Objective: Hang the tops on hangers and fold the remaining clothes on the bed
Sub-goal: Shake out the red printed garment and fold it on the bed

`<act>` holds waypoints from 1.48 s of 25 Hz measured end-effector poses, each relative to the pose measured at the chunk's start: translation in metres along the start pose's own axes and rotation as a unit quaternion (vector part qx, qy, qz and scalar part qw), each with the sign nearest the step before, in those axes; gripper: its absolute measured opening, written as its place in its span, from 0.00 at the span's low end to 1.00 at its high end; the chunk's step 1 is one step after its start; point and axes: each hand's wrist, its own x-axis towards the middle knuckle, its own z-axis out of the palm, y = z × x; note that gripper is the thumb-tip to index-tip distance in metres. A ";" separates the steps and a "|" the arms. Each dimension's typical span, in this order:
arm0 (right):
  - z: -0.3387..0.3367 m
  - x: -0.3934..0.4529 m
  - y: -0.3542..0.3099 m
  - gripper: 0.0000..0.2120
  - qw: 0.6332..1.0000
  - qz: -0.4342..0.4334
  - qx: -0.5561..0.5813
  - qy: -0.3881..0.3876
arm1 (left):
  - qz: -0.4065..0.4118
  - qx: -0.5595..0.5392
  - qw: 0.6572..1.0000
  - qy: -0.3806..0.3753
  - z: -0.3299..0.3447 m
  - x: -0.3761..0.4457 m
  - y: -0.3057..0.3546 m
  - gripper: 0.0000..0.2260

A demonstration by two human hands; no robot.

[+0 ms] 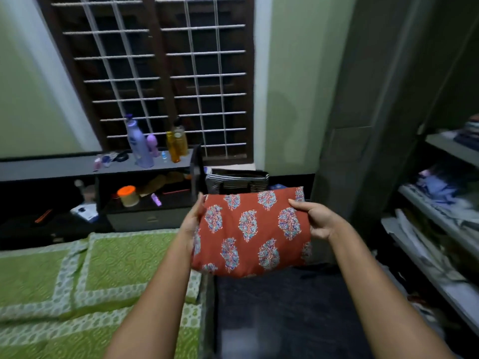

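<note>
A folded rust-red garment (pixel 252 231) printed with blue floral motifs is held in the air between the bed and the wardrobe. My left hand (pixel 193 220) grips its left edge, fingers mostly hidden behind the cloth. My right hand (pixel 317 220) pinches its upper right corner, thumb on top. The bed (pixel 90 275), covered by a green patterned sheet, lies at lower left with no clothes in view on it. No hangers are in sight.
An open wardrobe (pixel 438 216) with shelves of stacked clothes stands at the right. A low dark shelf (pixel 145 167) under the barred window holds bottles and small items. A striped bag (pixel 237 181) sits beyond the garment. Dark floor (pixel 280 314) runs between bed and wardrobe.
</note>
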 end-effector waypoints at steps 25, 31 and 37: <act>-0.369 0.020 -0.181 0.16 0.412 -0.335 -0.264 0.805 | 0.445 0.401 0.790 -0.132 0.544 0.364 -0.059 0.18; -0.467 0.003 -0.247 0.17 0.350 -0.263 -0.284 0.853 | 0.535 0.437 0.702 -0.174 0.672 0.417 -0.068 0.23; -0.549 -0.011 -0.309 0.11 0.281 -0.256 -0.286 0.879 | 0.562 0.367 0.696 -0.255 0.791 0.471 -0.078 0.17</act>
